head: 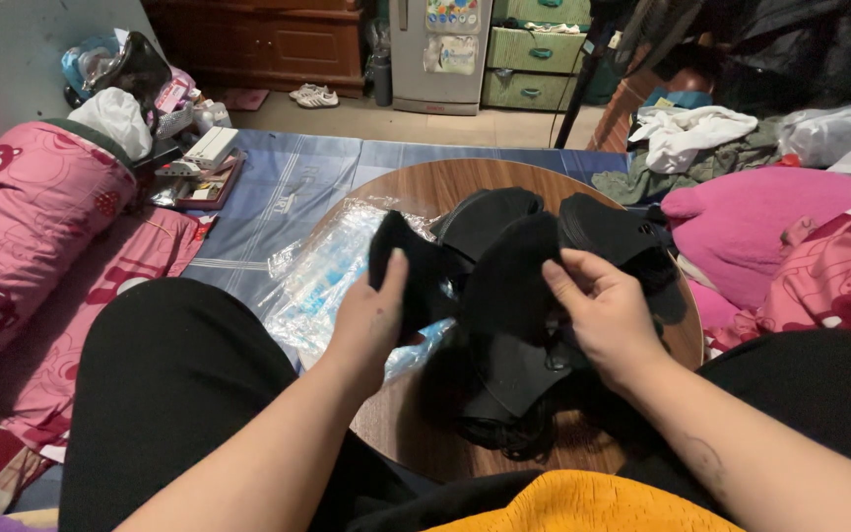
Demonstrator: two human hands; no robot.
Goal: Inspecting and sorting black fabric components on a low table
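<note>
While both hands work above the round wooden desk [416, 187], the left hand [371, 320] has its fingers pinched around one black fabric piece [408, 266], lifted just off the black pile [524, 325]. The right hand [603, 310] pinches the upper edge of another piece in that pile. Clear plastic wrapping [322, 271] lies beside them. Separating single pieces seems the step in hand; it calls for a clean peel.

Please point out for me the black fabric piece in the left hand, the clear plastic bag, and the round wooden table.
black fabric piece [398, 258], head view, its upper part.
clear plastic bag [322, 281], head view, its middle.
round wooden table [425, 182], head view, bare far edge.
</note>
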